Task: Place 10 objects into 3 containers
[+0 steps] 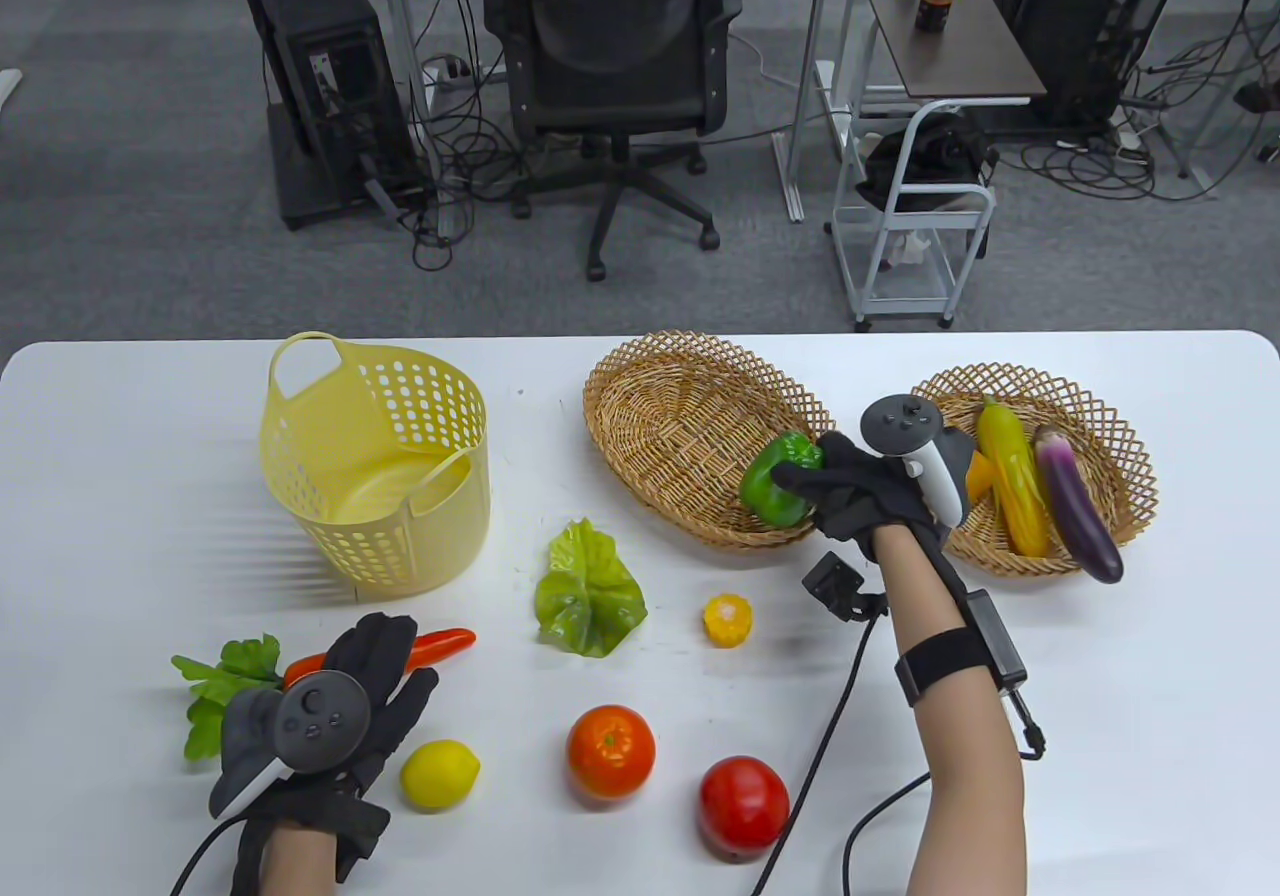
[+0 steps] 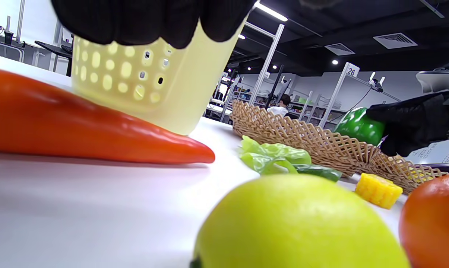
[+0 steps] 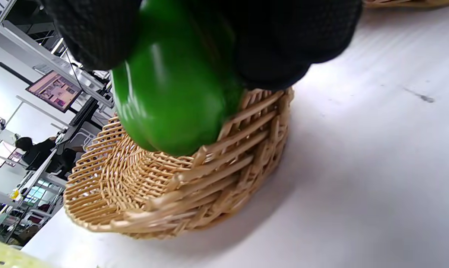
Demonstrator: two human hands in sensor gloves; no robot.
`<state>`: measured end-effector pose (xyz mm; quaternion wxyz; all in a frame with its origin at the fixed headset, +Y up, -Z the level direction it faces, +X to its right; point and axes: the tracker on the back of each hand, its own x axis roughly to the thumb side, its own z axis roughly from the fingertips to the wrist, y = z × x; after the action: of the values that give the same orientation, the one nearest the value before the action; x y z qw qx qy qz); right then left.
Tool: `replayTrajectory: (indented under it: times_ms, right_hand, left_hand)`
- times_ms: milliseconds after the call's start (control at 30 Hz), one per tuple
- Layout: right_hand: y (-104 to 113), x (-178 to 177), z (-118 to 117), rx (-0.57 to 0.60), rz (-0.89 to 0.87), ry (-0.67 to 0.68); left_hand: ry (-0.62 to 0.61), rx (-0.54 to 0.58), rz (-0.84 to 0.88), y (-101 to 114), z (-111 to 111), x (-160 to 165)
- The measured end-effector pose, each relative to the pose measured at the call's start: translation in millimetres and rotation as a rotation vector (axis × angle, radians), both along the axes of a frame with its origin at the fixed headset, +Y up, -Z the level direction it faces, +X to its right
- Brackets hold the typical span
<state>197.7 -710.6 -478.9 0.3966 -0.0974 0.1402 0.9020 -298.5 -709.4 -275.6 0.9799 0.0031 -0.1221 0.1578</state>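
My right hand (image 1: pixel 805 484) grips a green bell pepper (image 1: pixel 778 481) above the near right rim of the middle wicker basket (image 1: pixel 680 426); the right wrist view shows the pepper (image 3: pixel 172 104) over that rim (image 3: pixel 164 193). My left hand (image 1: pixel 345 706) lies with fingers spread over a carrot (image 1: pixel 440 644) with green leaves, at the front left. In the left wrist view the carrot (image 2: pixel 79 126) lies on the table below the fingertips (image 2: pixel 153 22). The yellow plastic basket (image 1: pixel 375 466) stands empty. The right wicker basket (image 1: pixel 1110 436) holds a corn cob (image 1: pixel 1015 481), an eggplant (image 1: pixel 1075 506) and an orange piece.
On the table lie a lettuce leaf (image 1: pixel 588 594), a small corn piece (image 1: pixel 727 619), a lemon (image 1: pixel 440 774), an orange (image 1: pixel 611 751) and a tomato (image 1: pixel 743 806). A cable runs from my right wrist along the table's front.
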Motion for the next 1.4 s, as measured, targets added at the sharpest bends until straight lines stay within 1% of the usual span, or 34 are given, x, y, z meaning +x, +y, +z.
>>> replayTrajectory:
  times_ms: [100, 200, 300, 333, 400, 533, 600, 633, 700, 767, 867, 967, 1133, 1267, 1333, 1400]
  right_hand:
    - [0.3, 2.2, 3.1, -0.006, -0.002, 0.018]
    - [6.5, 6.0, 12.4, 0.042, 0.015, 0.005]
    - [13.9, 11.7, 26.0, 0.081, -0.013, 0.059]
    - [17.9, 15.0, 33.7, 0.092, -0.064, 0.071]
    - [22.9, 18.9, 45.8, 0.079, -0.128, 0.118]
    - [26.4, 21.1, 75.0, 0.042, -0.138, 0.248]
    - [23.3, 19.3, 90.1, -0.004, -0.149, 0.296]
    - [20.5, 17.3, 99.5, -0.050, -0.168, 0.337]
    - [14.6, 12.9, 114.8, -0.098, -0.182, 0.411]
    - [8.4, 7.7, 129.7, -0.152, -0.158, 0.467]
    - [-1.5, -2.5, 151.4, -0.229, -0.070, 0.563]
    - [-10.8, -14.8, 169.8, -0.251, -0.021, 0.639]
    - [-28.2, -41.0, 188.5, -0.273, 0.059, 0.771]
    - [-44.5, -58.2, 195.2, -0.320, 0.078, 0.852]
    - [-49.1, -63.8, 197.0, -0.327, 0.068, 0.866]
    - [-49.1, -69.1, 198.0, -0.309, 0.083, 0.874]
  left_hand:
    - [-0.005, 0.001, 0.005, 0.3, 0.2, -0.5]
    - [-0.010, 0.001, 0.009, 0.1, 0.1, -0.6]
    - [-0.010, 0.005, 0.013, 0.3, 0.5, -1.1]
    - [-0.009, 0.009, 0.016, 0.4, 0.8, -1.4]
    - [-0.010, 0.011, 0.022, 0.4, 1.2, -2.0]
    - [-0.014, 0.003, 0.027, 0.0, 1.1, -2.0]
    - [-0.015, 0.000, 0.026, -0.1, 1.2, -1.7]
    - [-0.015, 0.000, 0.026, -0.1, 1.2, -1.8]
    - [-0.017, -0.001, 0.026, -0.4, 1.4, -1.0]
    - [-0.019, -0.004, 0.024, -0.9, 1.4, -0.2]
    - [-0.022, -0.015, 0.019, -2.3, 0.6, 1.6]
    - [-0.026, -0.028, 0.012, -3.6, -0.3, 3.0]
    - [-0.030, -0.039, 0.016, -3.8, -0.8, 3.5]
    - [-0.025, -0.054, 0.029, -6.2, -2.4, 1.9]
    - [-0.027, -0.066, 0.033, -7.6, -3.2, 1.4]
    - [-0.028, -0.069, 0.033, -7.8, -3.5, 1.4]
